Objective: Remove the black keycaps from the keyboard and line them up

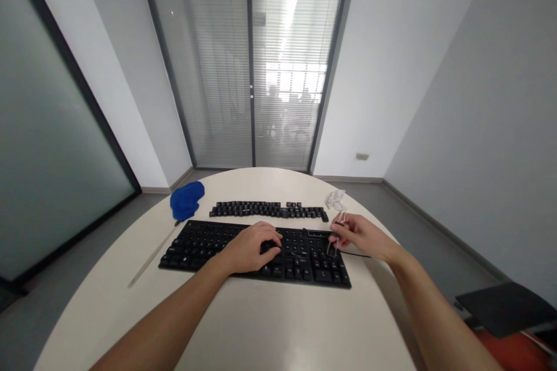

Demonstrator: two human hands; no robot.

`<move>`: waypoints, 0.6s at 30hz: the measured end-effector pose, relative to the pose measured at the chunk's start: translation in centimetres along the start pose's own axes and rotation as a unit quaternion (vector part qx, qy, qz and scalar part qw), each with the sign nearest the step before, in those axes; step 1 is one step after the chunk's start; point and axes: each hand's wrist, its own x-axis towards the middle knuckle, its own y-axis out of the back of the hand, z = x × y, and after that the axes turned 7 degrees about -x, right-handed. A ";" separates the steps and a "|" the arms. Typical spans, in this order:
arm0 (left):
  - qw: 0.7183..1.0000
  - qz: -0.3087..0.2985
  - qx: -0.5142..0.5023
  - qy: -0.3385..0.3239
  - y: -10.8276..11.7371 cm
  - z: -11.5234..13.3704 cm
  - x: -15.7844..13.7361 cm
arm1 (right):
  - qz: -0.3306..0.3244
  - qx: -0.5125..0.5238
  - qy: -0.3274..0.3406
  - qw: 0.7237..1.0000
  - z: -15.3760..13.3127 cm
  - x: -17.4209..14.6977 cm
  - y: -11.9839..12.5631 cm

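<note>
A black keyboard [300, 255] lies flat on the table, and some of its key places look bare. My left hand [252, 247] rests on its middle, fingers bent and the thumb apart from them, with nothing visible between. Over the keyboard's right end, my right hand [354, 232] is closed around a wire keycap puller [332, 250]. The puller's thin loops point down at the number keys; whether they grip a key cannot be made out. Behind the keyboard, loose black keycaps [261, 209] stand in rows.
A blue cloth [186, 200] lies at the back left of the round white table [278, 324]. Near it a thin stick with a dark tip [152, 255] slants along the left side. Crumpled white tissue [335, 200] sits at the back right. A dark chair [509, 307] stands at the right.
</note>
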 end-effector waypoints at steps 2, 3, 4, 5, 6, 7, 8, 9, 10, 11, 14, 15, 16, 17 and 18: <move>1.000 0.000 0.001 0.001 0.0 0.1 0.0 | 0.012 -0.005 0.026 1.000 0.1 0.2 -0.2; 1.000 -0.001 0.002 0.001 0.0 0.1 0.0 | 0.017 -0.007 0.035 0.999 0.1 0.3 -0.4; 1.000 -0.002 0.004 0.001 0.0 0.1 0.0 | 0.023 -0.006 0.042 0.999 0.1 0.4 -0.6; 1.000 -0.004 0.007 0.000 0.0 0.0 0.0 | 0.031 -0.004 0.047 0.998 0.0 0.5 -0.7; 1.000 -0.005 0.012 0.000 0.0 0.0 0.0 | 0.040 0.000 0.052 0.998 0.0 0.6 -0.9; 1.000 -0.004 0.018 0.001 0.0 -0.1 0.0 | 0.051 0.003 0.058 0.997 -0.1 0.7 -1.2; 1.000 -0.002 0.027 0.003 0.0 -0.1 0.1 | 0.061 0.005 0.065 0.996 -0.3 0.7 -1.4; 0.999 -0.001 0.038 0.006 -0.1 -0.1 0.1 | 0.070 0.005 0.073 0.995 -0.4 0.8 -1.7; 0.999 0.001 0.050 0.013 -0.3 -0.1 0.2 | 0.075 0.002 0.084 0.994 -0.6 0.8 -2.0; 0.998 0.006 0.064 0.023 -0.5 0.0 0.3 | 0.079 -0.003 0.095 0.992 -0.8 0.8 -2.3; 0.993 0.038 0.092 0.059 -1.6 0.6 0.7 | 0.077 -0.032 0.130 0.988 -1.5 0.9 -3.4; 0.992 0.055 0.089 0.068 -2.1 0.9 0.8 | 0.078 -0.044 0.142 0.986 -1.8 0.9 -3.7; 0.991 0.073 0.076 0.080 -2.5 1.0 0.9 | 0.080 -0.058 0.151 0.984 -2.0 1.0 -4.0; 0.990 0.090 0.059 0.092 -2.9 1.1 1.0 | 0.081 -0.071 0.160 0.981 -2.2 1.0 -4.3; 0.989 0.101 0.039 0.101 -3.3 1.1 1.1 | 0.082 -0.082 0.167 0.979 -2.4 1.0 -4.5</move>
